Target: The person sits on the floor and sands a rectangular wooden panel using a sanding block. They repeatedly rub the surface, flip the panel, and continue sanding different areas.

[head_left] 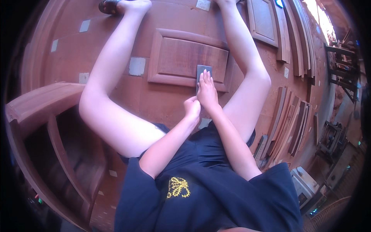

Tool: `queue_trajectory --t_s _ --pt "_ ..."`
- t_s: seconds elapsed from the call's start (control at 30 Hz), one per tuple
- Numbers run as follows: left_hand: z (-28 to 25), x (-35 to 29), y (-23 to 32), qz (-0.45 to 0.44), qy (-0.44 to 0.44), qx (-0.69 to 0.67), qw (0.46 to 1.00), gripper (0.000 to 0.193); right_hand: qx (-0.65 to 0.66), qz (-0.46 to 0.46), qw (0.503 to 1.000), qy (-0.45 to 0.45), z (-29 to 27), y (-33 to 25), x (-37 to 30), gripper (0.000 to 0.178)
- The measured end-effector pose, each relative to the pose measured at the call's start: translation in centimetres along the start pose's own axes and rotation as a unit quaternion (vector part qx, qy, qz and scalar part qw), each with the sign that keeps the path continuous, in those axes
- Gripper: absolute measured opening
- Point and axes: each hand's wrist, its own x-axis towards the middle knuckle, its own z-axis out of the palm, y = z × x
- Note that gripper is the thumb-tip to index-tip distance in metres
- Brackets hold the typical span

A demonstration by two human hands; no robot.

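Observation:
A framed wooden panel with a raised middle lies on the floor between my legs. On its near right part rests a flat dark grey strip, perhaps sandpaper. My right hand lies over the strip with its fingers stretched out together, pointing away from me. Just left of and nearer than it, my left hand is closed by the strip's near end, beside the right palm. What the left fingers hold, if anything, is hidden.
At left stands a curved wooden piece of furniture. Another framed panel and long boards lie at the far right. Several wood strips are nearer on the right, with a white box-shaped object behind them. Pale squares mark the reddish floor.

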Motion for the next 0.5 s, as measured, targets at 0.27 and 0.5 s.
queue_trajectory --t_s 0.27,0.5 --pt "2.0 5.3 0.9 0.008 -0.094 -0.069 0.993 0.021 -0.013 -0.023 0.998 0.054 -0.6 1.9 5.6 0.052" --pt "0.9 4.2 -1.6 0.020 -0.089 0.010 0.996 0.022 -0.096 0.035 0.993 -0.057 -2.5 -0.2 2.9 0.070"
